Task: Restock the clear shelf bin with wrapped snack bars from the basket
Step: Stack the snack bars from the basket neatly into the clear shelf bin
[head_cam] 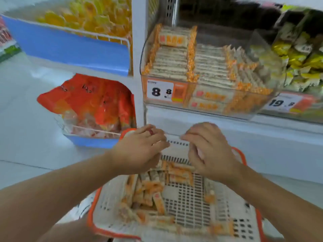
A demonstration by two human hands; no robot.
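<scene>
While I look down at my two bare hands, I see them side by side over the far end of the white plastic basket with the orange rim (pixel 176 198). My left hand (pixel 139 151) has its fingers stretched toward the right and spread a little. My right hand (pixel 208 151) has its fingers curled down and pointing left. The picture is blurry, so I cannot tell if either hand is holding a bar.

Just under my hands, the wrapped snack bars with orange ends (pixel 150 194) lie in a loose pile on the left side of the basket floor. They are long and thin, and they point every which way, some toward the shelf and some across.

Above and behind my hands is the clear plastic shelf bin (pixel 145 49). Bars inside it lie in neat rows, with their long sides going left to right. One bar lies on top at the back. A white price tag with a big 8 (pixel 160 91) sticks on the front. The white shelf edge (pixel 227 117) is between the basket and the bin.

To the left, red snack bags (pixel 90 98) sit in a blue wire basket (pixel 92 141). To the right are yellow packs (pixel 300 62).
</scene>
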